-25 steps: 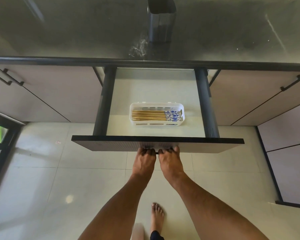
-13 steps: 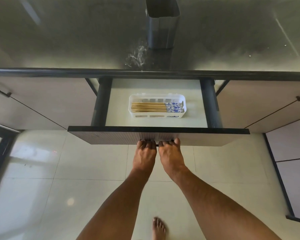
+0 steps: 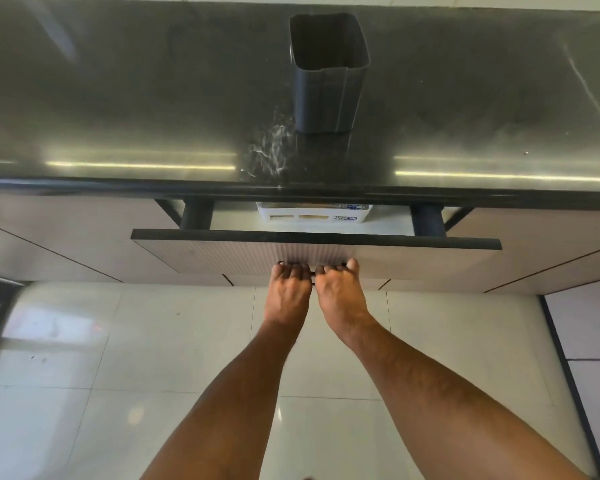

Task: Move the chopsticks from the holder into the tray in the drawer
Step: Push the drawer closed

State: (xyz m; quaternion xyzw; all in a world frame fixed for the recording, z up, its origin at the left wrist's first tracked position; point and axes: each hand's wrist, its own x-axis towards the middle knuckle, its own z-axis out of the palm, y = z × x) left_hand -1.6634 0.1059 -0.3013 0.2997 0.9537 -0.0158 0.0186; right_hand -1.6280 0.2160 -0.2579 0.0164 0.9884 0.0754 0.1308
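Observation:
The drawer (image 3: pixel 222 247) stands open only a little under the dark countertop (image 3: pixel 153 98). Inside it, the front wall of the white tray (image 3: pixel 312 216) shows; a thin strip of the chopsticks (image 3: pixel 340 205), with their blue-patterned ends, peeks above its rim, the rest hidden by the counter edge. A dark square holder (image 3: pixel 328 81) stands on the counter with nothing visible in it. My left hand (image 3: pixel 286 292) and my right hand (image 3: pixel 340 296) are side by side, fingers curled on the drawer's front handle.
Closed cabinet fronts (image 3: pixel 49 237) flank the drawer on both sides, with more cabinet doors at the right (image 3: pixel 589 323). A white scuff (image 3: pixel 271 150) marks the counter beside the holder. Pale floor tiles (image 3: pixel 118 375) lie below my forearms.
The drawer has slid inward under the counter with both hands on its handle. The tray and chopsticks, fully visible a second ago, are now mostly covered by the counter edge.

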